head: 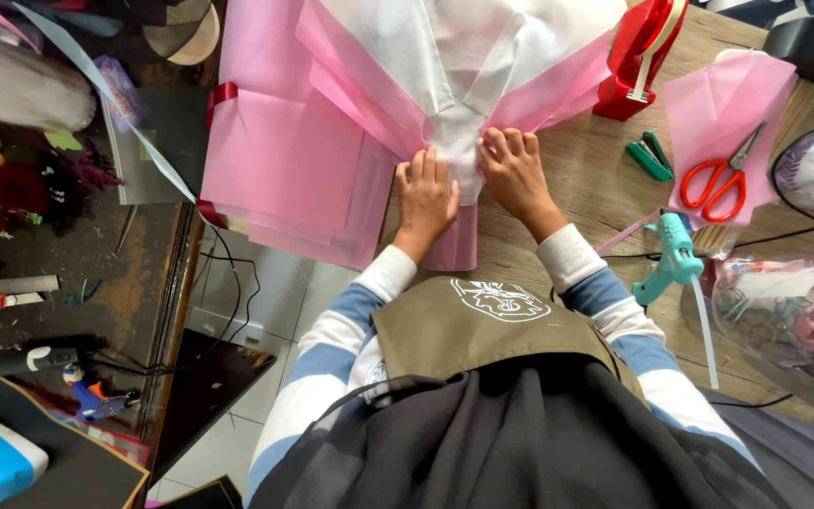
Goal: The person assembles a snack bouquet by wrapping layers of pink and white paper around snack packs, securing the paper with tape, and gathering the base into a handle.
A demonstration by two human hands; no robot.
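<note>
Two hands pinching the waist of a pink-and-white paper wrap (445,113) lying on the wooden desk (595,188) | left hand (426,198) and right hand (515,170) both gripping gathered paper | red tape dispenser (638,57), red-handled scissors (723,179), teal glue gun (673,259) lying rightward.

Wooden table (605,198), white tiled floor (266,283)
</note>
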